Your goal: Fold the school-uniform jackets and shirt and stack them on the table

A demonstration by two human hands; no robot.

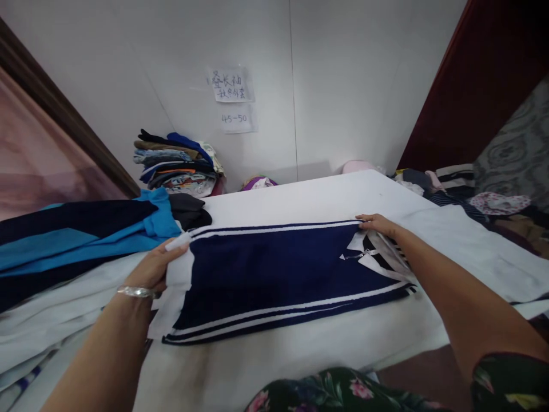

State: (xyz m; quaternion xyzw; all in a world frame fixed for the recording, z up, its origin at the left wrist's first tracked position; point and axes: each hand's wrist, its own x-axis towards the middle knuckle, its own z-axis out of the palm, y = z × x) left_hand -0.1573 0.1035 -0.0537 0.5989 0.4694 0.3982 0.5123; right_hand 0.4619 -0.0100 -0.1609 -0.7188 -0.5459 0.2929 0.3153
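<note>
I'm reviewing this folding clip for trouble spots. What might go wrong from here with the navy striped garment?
The left hand has only the white end of the navy garment in its grip; a tug might bunch it and skew the stripes. The right hand rests by the collar and zipper, which might crease or snag. The blue and black garment lies close to that left hand and may get dragged along.

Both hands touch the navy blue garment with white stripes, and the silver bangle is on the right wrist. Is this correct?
No. The head view shows the silver bangle on the left wrist; left hand and right hand touch the navy blue striped garment.
</note>
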